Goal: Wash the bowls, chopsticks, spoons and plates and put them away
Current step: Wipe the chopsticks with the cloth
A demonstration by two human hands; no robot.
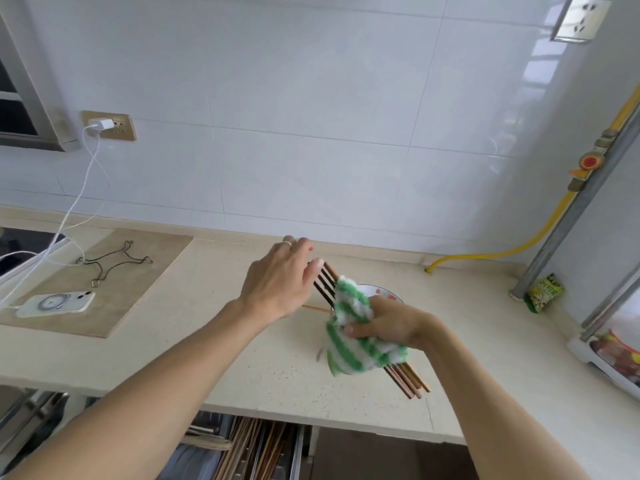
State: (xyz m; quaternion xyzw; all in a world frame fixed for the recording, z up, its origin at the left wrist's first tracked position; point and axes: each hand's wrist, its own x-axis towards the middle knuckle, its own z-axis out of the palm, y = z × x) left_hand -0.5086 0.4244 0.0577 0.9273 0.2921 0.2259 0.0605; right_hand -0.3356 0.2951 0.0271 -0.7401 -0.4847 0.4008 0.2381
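Green-striped cloth (360, 327) wraps the chopsticks (325, 282) in my gripping right hand (391, 323), while my left hand (280, 278) pinches their far ends above the table (214, 341).

A glossy white tiled wall (311, 116) (daylight is reflected at right) is met by a speckled beige table (242, 358).

The cloth (356, 327) swallows the middle of the chopsticks (408, 377), and the right hand (391, 322) buries its fingers in the folds. Just behind that hand, a bowl (379, 292) shows only a sliver of rim. The left hand (280, 278) covers the chopsticks' far tips.
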